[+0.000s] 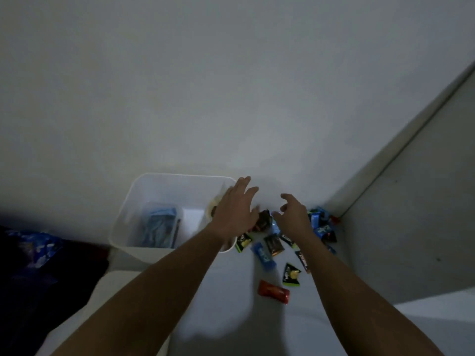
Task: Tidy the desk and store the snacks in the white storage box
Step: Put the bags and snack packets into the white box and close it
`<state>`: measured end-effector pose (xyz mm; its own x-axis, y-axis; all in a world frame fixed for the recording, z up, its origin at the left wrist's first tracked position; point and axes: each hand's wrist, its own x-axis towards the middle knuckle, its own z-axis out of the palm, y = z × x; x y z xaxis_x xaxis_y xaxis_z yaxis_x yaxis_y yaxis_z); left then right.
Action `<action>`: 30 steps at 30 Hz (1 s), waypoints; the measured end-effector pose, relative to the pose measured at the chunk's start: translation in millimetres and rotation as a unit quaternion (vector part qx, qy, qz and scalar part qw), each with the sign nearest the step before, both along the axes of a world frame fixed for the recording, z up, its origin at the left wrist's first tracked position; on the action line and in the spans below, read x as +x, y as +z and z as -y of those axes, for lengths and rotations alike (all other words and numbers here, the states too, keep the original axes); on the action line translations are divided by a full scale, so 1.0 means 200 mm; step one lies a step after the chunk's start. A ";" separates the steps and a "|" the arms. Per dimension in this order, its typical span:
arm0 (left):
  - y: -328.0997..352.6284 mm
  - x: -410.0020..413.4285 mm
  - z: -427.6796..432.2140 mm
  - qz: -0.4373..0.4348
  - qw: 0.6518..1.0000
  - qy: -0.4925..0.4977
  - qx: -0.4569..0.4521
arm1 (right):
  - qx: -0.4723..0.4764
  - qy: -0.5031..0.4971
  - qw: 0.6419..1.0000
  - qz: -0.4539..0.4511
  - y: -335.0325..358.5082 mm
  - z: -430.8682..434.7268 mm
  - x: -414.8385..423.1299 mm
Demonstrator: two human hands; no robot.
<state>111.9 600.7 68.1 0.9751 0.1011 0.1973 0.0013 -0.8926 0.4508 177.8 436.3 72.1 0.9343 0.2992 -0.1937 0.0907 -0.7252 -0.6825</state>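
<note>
The left hand and right hand hover released over light, crinkly snack packets beside the white box; likely slippery, so pinch sealed ends.

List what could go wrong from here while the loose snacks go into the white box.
1. The left hand hangs over the right rim of the white storage box; a careless sweep could knock or shift it.
2. The red packet lies apart from the pile, nearest the person, and may be overlooked.
3. The blue packets sit in the corner beyond the right hand; a hasty grab might scatter them.
</note>
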 end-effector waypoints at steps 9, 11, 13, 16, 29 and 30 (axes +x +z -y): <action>-0.47 -0.06 0.42 -0.202 0.971 -0.104 0.076 | -0.083 0.013 0.996 -0.036 -0.55 0.66 0.07; -0.55 -0.10 0.46 -0.252 0.960 -0.095 0.075 | -0.102 0.024 0.994 -0.034 -0.62 0.76 0.06; -0.63 -0.14 0.49 -0.294 0.949 -0.085 0.073 | -0.117 0.053 0.991 -0.045 -0.64 0.83 0.05; -0.75 -0.16 0.54 -0.320 0.940 -0.068 0.096 | -0.123 0.084 0.986 -0.075 -0.72 0.88 0.08; -0.89 0.14 0.39 -0.301 0.951 0.051 0.041 | -0.131 0.073 0.987 -0.060 -0.93 0.80 0.28; -0.91 0.16 0.38 -0.294 0.954 0.046 0.036 | -0.132 0.078 0.987 -0.058 -0.93 0.78 0.29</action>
